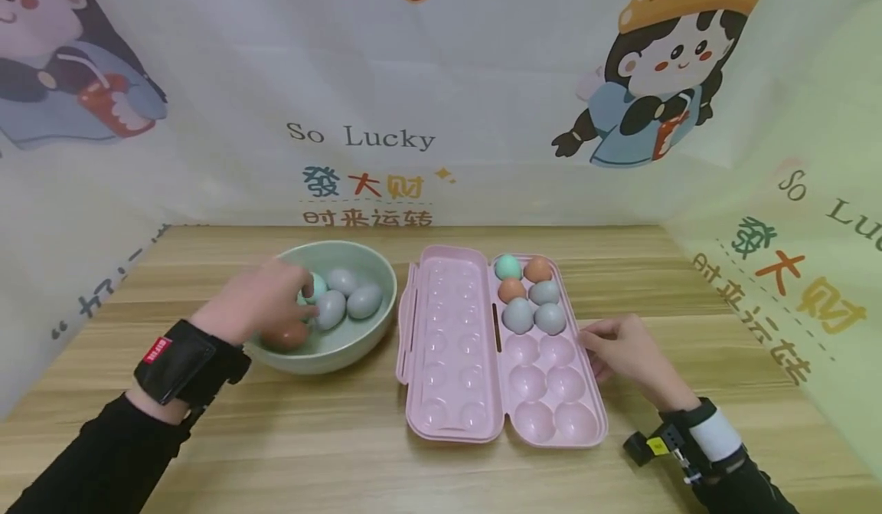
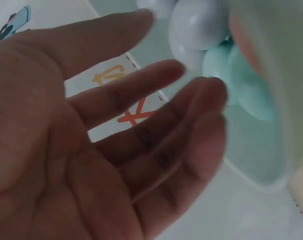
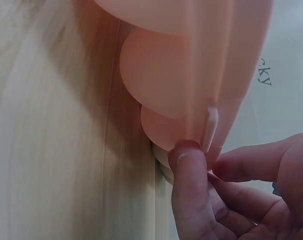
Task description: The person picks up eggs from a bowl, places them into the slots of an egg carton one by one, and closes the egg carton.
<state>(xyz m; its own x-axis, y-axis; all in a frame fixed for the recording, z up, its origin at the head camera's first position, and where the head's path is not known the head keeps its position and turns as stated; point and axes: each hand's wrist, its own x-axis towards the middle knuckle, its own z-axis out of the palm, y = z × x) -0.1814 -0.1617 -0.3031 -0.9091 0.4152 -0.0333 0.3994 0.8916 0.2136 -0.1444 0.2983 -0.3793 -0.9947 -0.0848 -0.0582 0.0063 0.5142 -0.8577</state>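
Note:
My left hand (image 1: 258, 303) reaches over the light green bowl (image 1: 324, 365), fingers loosely bent and nothing between them in the left wrist view. Grey-blue eggs (image 1: 364, 301), mint green eggs (image 2: 251, 87) and a brown egg (image 1: 285, 335) lie in the bowl, partly hidden by that hand. Right of it sits an opened pink egg box (image 1: 455, 330). Its far cups hold a mint green egg (image 1: 508, 266), two brown eggs (image 1: 537, 269) and three grey-blue eggs (image 1: 518, 315); several near cups are bare. At its right edge, my right hand (image 1: 627, 357) pinches the rim between thumb and fingers.
Everything stands on a wood-grain table (image 1: 317, 445). A printed white cloth (image 1: 496, 116) rises behind it and along both sides. The egg box's lid lies flat on the left, close to the bowl. Straps with small devices (image 1: 193, 361) sit on both wrists.

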